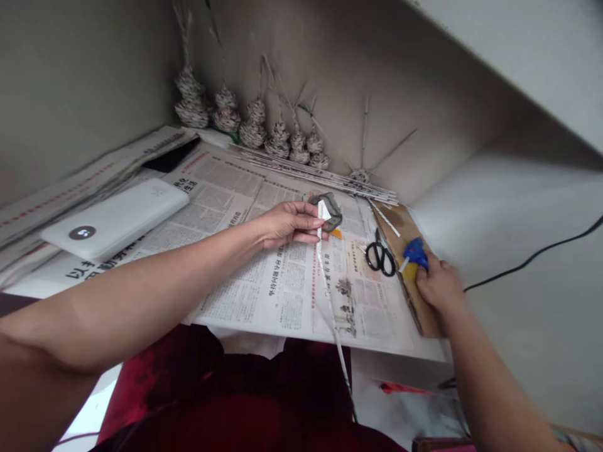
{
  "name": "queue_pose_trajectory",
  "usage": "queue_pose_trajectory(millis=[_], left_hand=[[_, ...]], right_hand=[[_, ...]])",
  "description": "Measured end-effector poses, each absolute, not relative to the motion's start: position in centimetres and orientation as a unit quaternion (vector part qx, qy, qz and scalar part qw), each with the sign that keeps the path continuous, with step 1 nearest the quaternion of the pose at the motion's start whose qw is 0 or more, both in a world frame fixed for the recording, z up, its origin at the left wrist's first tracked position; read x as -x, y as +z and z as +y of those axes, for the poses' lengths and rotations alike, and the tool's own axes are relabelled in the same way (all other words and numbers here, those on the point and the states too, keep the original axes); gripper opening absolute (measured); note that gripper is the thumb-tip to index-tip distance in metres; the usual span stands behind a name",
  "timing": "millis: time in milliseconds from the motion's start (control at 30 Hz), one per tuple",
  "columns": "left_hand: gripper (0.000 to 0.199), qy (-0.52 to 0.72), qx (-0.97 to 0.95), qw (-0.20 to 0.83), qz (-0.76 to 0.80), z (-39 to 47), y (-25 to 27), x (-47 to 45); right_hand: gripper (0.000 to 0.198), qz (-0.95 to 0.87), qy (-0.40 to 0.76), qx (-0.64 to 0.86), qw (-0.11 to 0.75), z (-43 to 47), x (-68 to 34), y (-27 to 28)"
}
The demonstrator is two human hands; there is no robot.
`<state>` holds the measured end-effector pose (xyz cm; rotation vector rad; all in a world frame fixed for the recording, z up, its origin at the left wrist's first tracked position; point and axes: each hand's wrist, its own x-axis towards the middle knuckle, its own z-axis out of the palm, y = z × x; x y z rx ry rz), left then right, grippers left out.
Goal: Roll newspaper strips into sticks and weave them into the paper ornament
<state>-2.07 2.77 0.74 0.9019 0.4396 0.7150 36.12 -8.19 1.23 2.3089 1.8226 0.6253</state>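
My left hand [296, 225] is closed in a pinch on a thin rolled paper strip [330, 295], whose flat white end sticks up past the fingertips. From there the strip hangs over the table's front edge to the lap. Just behind the fingers lies a crumpled grey-green cloth [333, 212]. At the right, my right hand [441, 282] is wrapped round a blue glue gun [415, 252] above a piece of cardboard [421, 307]; its fingers are partly hidden. Black-handled scissors [380, 256] lie left of the glue gun.
Several woven paper gourds [254, 122] line the back wall beside a bundle of paper sticks [320, 169]. A white power bank [117, 216] rests on newspaper [264, 276] at the left. A black cable [532, 254] runs rightward. A slanted white panel [527, 56] overhangs the upper right.
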Motion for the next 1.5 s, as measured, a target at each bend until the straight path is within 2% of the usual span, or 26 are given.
queue_pose_trajectory(millis=[100, 200, 267, 300, 333, 400, 467, 700, 800, 933, 1033, 1200, 1267, 1333, 1500], left_hand=[[0.016, 0.339, -0.421, 0.815, 0.21, 2.9, 0.8, 2.1], [0.017, 0.344, -0.409, 0.816, 0.22, 3.0, 1.1, 2.2], [0.015, 0.352, -0.394, 0.819, 0.224, 3.1, 1.2, 2.2], [0.014, 0.358, -0.386, 0.82, 0.225, 3.2, 1.2, 2.3], [0.013, 0.365, -0.379, 0.82, 0.226, 3.3, 1.2, 2.3], [0.011, 0.376, -0.37, 0.818, 0.23, 3.6, 1.1, 2.4], [0.011, 0.384, -0.365, 0.815, 0.235, 3.9, 1.0, 2.5], [0.009, 0.382, -0.315, 0.843, 0.21, 4.9, 0.8, 2.9], [0.012, 0.376, -0.293, 0.854, 0.21, 4.9, 0.7, 2.8], [0.012, 0.369, -0.295, 0.857, 0.206, 4.7, 0.7, 2.8], [0.013, 0.367, -0.296, 0.855, 0.216, 4.7, 0.6, 2.8], [0.013, 0.367, -0.3, 0.849, 0.235, 4.7, 0.5, 2.7], [0.013, 0.365, -0.304, 0.848, 0.236, 4.7, 0.5, 2.7], [0.013, 0.361, -0.308, 0.849, 0.231, 4.7, 0.5, 2.7], [0.012, 0.357, -0.319, 0.851, 0.213, 4.6, 0.7, 3.0]], right_hand=[[0.053, 0.597, 0.183, -0.778, 0.065, -7.7, -35.9, 1.5], [0.052, 0.542, 0.21, -0.812, 0.053, -7.7, -33.6, 2.9], [0.046, 0.561, 0.243, -0.792, -0.014, -7.5, -30.3, 3.9], [0.043, 0.597, 0.211, -0.771, -0.064, -7.2, -28.2, 4.2], [0.041, 0.634, 0.141, -0.751, -0.12, -6.9, -25.9, 4.4], [0.041, 0.679, -0.082, -0.698, -0.215, -5.8, -21.0, 4.3], [0.042, 0.673, -0.249, -0.639, -0.276, -4.6, -16.8, 3.6], [0.037, 0.617, -0.364, -0.582, -0.385, -2.5, -12.1, 1.2], [0.034, 0.529, -0.504, -0.544, -0.413, -2.5, -12.5, 0.7], [0.034, 0.404, -0.688, -0.452, -0.399, -2.6, -13.0, 0.3], [0.034, 0.42, -0.678, -0.456, -0.396, -2.7, -13.1, 0.2], [0.028, 0.599, -0.423, -0.552, -0.398, -3.2, -13.3, 0.2], [0.027, 0.625, -0.366, -0.567, -0.392, -3.3, -13.3, 0.3], [0.029, 0.621, -0.383, -0.562, -0.39, -3.4, -13.4, 0.4], [0.032, 0.555, -0.514, -0.523, -0.394, -3.4, -13.4, 0.7]])
